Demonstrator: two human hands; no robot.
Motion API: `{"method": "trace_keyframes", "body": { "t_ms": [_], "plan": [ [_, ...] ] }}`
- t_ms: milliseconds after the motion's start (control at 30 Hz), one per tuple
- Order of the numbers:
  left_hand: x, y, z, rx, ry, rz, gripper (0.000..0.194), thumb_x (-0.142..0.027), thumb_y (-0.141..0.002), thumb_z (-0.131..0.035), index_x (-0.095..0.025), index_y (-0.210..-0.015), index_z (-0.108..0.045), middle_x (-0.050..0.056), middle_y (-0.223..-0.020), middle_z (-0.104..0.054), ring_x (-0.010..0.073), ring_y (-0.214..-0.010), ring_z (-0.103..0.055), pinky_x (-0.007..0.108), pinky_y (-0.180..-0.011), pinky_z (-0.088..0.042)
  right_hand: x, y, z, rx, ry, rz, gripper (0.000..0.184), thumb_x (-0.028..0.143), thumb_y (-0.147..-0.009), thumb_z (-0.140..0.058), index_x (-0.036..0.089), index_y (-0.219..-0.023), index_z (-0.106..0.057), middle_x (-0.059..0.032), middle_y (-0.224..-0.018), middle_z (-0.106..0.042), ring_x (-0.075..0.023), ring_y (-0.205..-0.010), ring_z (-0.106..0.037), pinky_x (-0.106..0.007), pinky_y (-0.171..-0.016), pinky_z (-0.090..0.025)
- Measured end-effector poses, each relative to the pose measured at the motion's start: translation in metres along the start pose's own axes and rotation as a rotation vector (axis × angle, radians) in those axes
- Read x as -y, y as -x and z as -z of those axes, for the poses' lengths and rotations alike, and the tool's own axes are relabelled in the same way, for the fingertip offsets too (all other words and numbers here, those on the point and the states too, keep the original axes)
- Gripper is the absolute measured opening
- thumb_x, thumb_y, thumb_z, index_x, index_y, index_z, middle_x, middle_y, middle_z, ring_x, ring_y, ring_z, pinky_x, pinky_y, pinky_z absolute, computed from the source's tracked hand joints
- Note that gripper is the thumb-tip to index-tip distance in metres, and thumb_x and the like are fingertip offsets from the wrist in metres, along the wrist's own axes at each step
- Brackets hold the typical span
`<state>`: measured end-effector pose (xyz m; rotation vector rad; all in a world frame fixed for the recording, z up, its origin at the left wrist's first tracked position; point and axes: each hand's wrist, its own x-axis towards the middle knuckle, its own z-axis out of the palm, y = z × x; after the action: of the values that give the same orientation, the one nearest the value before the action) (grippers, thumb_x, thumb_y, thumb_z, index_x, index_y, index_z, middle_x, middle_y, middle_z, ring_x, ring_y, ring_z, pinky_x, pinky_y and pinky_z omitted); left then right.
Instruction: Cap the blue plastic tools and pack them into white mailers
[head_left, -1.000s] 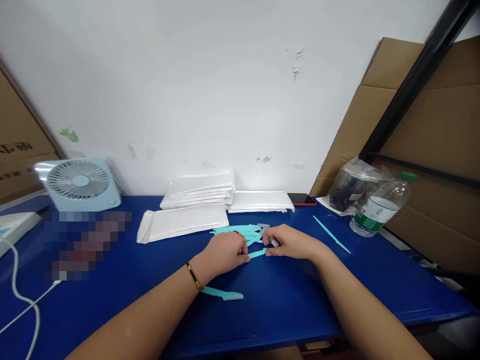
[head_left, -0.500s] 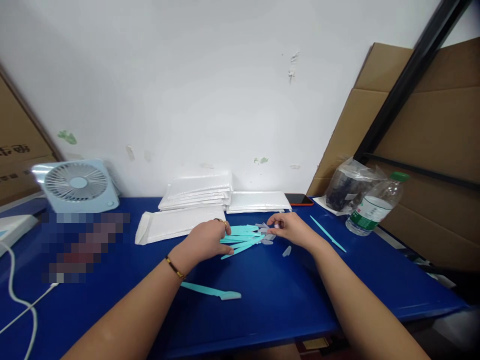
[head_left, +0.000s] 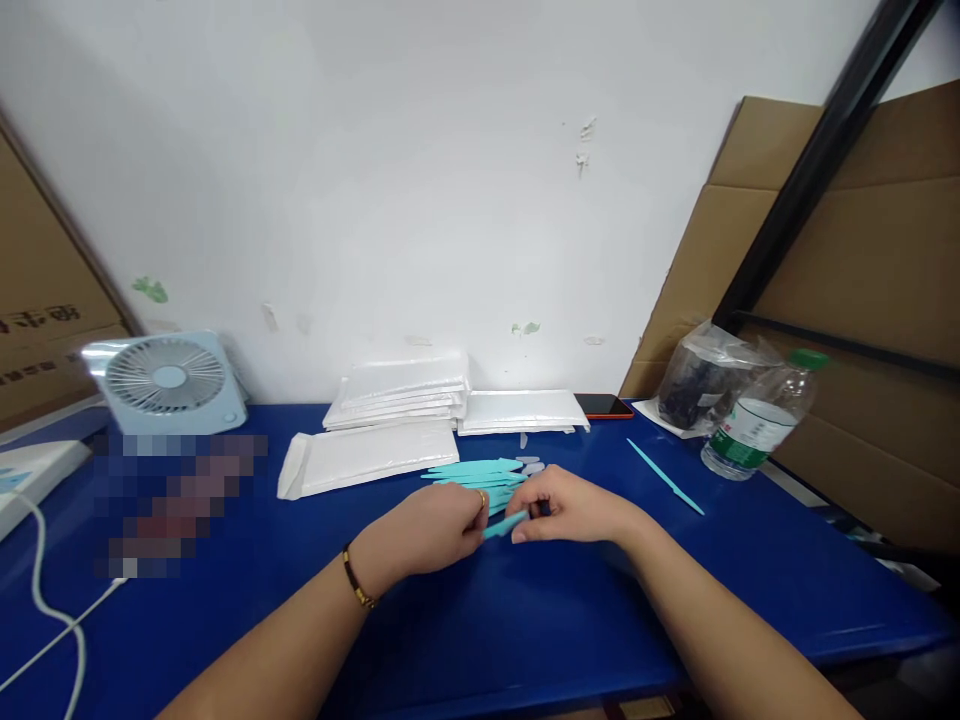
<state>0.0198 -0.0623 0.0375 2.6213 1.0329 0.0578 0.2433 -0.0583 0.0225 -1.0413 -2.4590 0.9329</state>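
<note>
My left hand (head_left: 439, 525) is closed in a pinch on a turquoise eyebrow razor (head_left: 504, 525), just in front of a pile of the same razors (head_left: 476, 468). The razor points right, toward my right hand (head_left: 566, 505). At its tip, the thumb and fingers of my right hand are curled together around the blade end. Whether a small clear cap sits between them is hidden. Several clear blade caps (head_left: 531, 468) lie at the right end of the pile, partly behind my right fingers. One separate turquoise razor (head_left: 666, 477) lies farther right.
White padded envelopes (head_left: 401, 390) are stacked by the wall, with one envelope (head_left: 367, 458) lying in front. A phone (head_left: 604, 406) lies behind. A bottle (head_left: 757, 425) and a bagged cup (head_left: 694, 380) stand right; a fan (head_left: 169, 380) and white cable (head_left: 37, 570) are left.
My left hand has come off the pile toward me and now grips a razor. My right hand has moved nearer to meet its tip. The razor lying in front is gone from its spot.
</note>
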Motion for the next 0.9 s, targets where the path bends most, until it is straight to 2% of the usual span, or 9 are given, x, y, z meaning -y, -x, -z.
{"method": "trace_keyframes", "body": {
  "t_ms": [167, 333, 433, 500, 567, 667, 800, 900],
  "plan": [
    [0.005, -0.008, 0.004, -0.101, 0.123, -0.007, 0.013, -0.021, -0.085, -0.036, -0.019, -0.083, -0.049, -0.001, -0.069, -0.055, 0.0125, -0.059, -0.048, 0.022, -0.054, -0.033, -0.014, 0.002, 0.004, -0.041, -0.140, -0.125, 0.027, 0.040, -0.081, -0.055, 0.015, -0.079, -0.065, -0.0004, -0.066, -0.061, -0.0081, -0.051, -0.049, -0.019, -0.046, -0.037],
    [0.017, -0.023, -0.009, -0.194, 0.104, 0.054, 0.014, -0.022, -0.086, -0.034, -0.019, -0.084, -0.048, 0.001, -0.073, -0.056, 0.0145, -0.063, -0.051, 0.025, -0.058, -0.037, -0.042, 0.008, 0.019, -0.097, -0.133, -0.204, 0.031, 0.043, -0.078, -0.057, 0.015, -0.077, -0.068, 0.0000, -0.059, -0.058, -0.0078, -0.048, -0.046, -0.020, -0.045, -0.036],
    [0.025, -0.032, -0.021, -0.280, 0.052, 0.092, 0.018, -0.031, -0.085, -0.043, -0.019, -0.095, -0.053, 0.005, -0.089, -0.061, 0.0192, -0.082, -0.057, 0.029, -0.071, -0.042, -0.056, 0.013, 0.029, -0.177, -0.045, -0.235, 0.034, 0.042, -0.067, -0.069, 0.015, -0.086, -0.070, 0.0006, -0.059, -0.058, -0.0085, -0.049, -0.045, -0.020, -0.045, -0.034],
    [0.028, -0.035, -0.028, -0.312, -0.002, 0.036, 0.035, -0.040, -0.084, -0.048, -0.020, -0.112, -0.051, 0.008, -0.114, -0.058, 0.0241, -0.108, -0.051, 0.035, -0.089, -0.038, -0.062, 0.014, 0.034, -0.244, 0.002, -0.236, 0.037, 0.042, -0.066, -0.070, 0.015, -0.091, -0.069, 0.0005, -0.060, -0.058, -0.0095, -0.050, -0.046, -0.021, -0.046, -0.034],
    [0.029, -0.036, -0.034, -0.271, -0.049, -0.031, 0.052, -0.049, -0.085, -0.045, -0.019, -0.128, -0.042, 0.010, -0.136, -0.043, 0.0273, -0.127, -0.035, 0.040, -0.102, -0.027, -0.066, 0.014, 0.036, -0.352, 0.061, -0.230, 0.030, 0.042, -0.073, -0.063, 0.016, -0.087, -0.070, -0.0009, -0.063, -0.061, -0.0110, -0.053, -0.048, -0.022, -0.049, -0.036],
    [0.025, -0.032, -0.040, -0.155, -0.080, -0.058, 0.067, -0.057, -0.087, -0.034, -0.014, -0.138, -0.031, 0.014, -0.145, -0.027, 0.0289, -0.134, -0.023, 0.043, -0.107, -0.019, -0.071, 0.008, 0.032, -0.499, 0.181, -0.200, 0.025, 0.037, -0.080, -0.055, 0.019, -0.086, -0.071, -0.0037, -0.076, -0.065, -0.0146, -0.064, -0.055, -0.025, -0.058, -0.041],
    [0.011, -0.023, -0.038, -0.111, -0.094, -0.084, 0.071, -0.062, -0.085, -0.032, -0.013, -0.138, -0.033, 0.015, -0.143, -0.030, 0.0297, -0.132, -0.027, 0.041, -0.104, -0.027, -0.079, -0.004, 0.022, -0.519, 0.241, -0.133, 0.024, 0.031, -0.083, -0.052, 0.021, -0.093, -0.071, -0.0055, -0.085, -0.065, -0.0162, -0.074, -0.058, -0.027, -0.068, -0.044],
    [0.004, -0.020, -0.034, -0.141, -0.076, -0.124, 0.065, -0.061, -0.086, -0.032, -0.016, -0.131, -0.044, 0.013, -0.134, -0.045, 0.0292, -0.124, -0.039, 0.040, -0.099, -0.034, -0.085, -0.010, 0.019, -0.482, 0.250, -0.115, 0.023, 0.032, -0.081, -0.055, 0.022, -0.093, -0.072, -0.0056, -0.085, -0.064, -0.0163, -0.074, -0.058, -0.027, -0.068, -0.044]
  ]
}}
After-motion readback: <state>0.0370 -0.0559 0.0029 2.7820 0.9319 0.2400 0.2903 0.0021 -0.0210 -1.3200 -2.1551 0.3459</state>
